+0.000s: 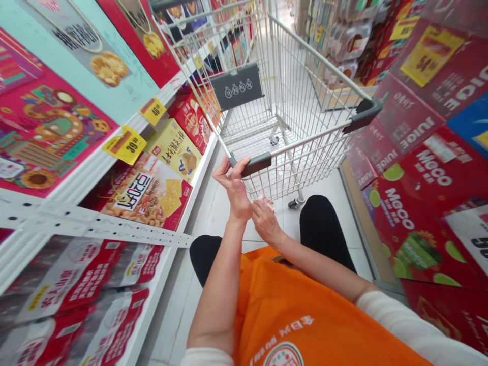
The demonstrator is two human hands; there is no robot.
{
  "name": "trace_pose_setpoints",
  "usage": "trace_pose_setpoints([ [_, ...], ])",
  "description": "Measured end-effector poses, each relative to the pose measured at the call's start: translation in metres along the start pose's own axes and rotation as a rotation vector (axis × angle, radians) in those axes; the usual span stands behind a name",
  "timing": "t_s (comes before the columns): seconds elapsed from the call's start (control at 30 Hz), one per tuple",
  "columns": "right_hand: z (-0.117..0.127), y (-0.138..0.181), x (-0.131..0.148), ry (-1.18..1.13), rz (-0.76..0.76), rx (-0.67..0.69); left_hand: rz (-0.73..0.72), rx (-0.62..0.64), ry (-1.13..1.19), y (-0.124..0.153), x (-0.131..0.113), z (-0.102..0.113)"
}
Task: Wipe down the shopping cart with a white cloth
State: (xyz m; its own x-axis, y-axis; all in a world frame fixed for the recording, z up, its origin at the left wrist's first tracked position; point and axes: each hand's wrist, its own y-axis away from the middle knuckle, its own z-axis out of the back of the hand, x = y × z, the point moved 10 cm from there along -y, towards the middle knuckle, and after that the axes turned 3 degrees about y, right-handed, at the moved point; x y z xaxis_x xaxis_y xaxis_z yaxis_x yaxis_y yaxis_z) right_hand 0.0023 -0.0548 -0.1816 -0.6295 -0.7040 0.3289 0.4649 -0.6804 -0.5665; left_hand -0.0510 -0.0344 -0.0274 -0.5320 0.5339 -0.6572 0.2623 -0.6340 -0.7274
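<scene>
My left hand [233,184] is raised to the left end of the shopping cart's handle [256,163], with finger and thumb pinched round the grey grip there. Just below it, my right hand [266,219] rests against my left wrist with its fingers curled. A small pale thing shows at its fingertips, too small to name. The wire cart [290,117] stands right in front of me in the aisle, its basket bare apart from a grey sign [237,86]. I wear an orange vest [297,315] and dark trousers.
Shelves on the left hold biscuit boxes [145,193] with yellow price tags [125,145], and shrink-wrapped packs [76,290] lie below. On the right stand stacked red Meco and juice cartons [415,213]. The white tiled floor [213,208] runs between them.
</scene>
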Motion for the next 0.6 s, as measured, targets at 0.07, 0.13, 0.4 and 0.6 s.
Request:
trace_pose_setpoints([
  [0.07, -0.001, -0.009, 0.003, -0.019, -0.018, -0.002, 0.012, -0.018, 0.006, 0.001, -0.001, 0.000],
  [0.13, -0.007, -0.020, 0.000, -0.030, -0.102, 0.019, 0.024, -0.035, 0.005, 0.001, 0.000, 0.002],
  [0.4, -0.008, -0.013, -0.001, -0.083, -0.068, 0.105, 0.000, 0.028, -0.015, -0.002, -0.001, 0.002],
  [0.6, 0.040, 0.002, -0.030, -0.552, -0.233, -0.065, 0.021, 0.055, -0.015, 0.005, -0.001, 0.003],
])
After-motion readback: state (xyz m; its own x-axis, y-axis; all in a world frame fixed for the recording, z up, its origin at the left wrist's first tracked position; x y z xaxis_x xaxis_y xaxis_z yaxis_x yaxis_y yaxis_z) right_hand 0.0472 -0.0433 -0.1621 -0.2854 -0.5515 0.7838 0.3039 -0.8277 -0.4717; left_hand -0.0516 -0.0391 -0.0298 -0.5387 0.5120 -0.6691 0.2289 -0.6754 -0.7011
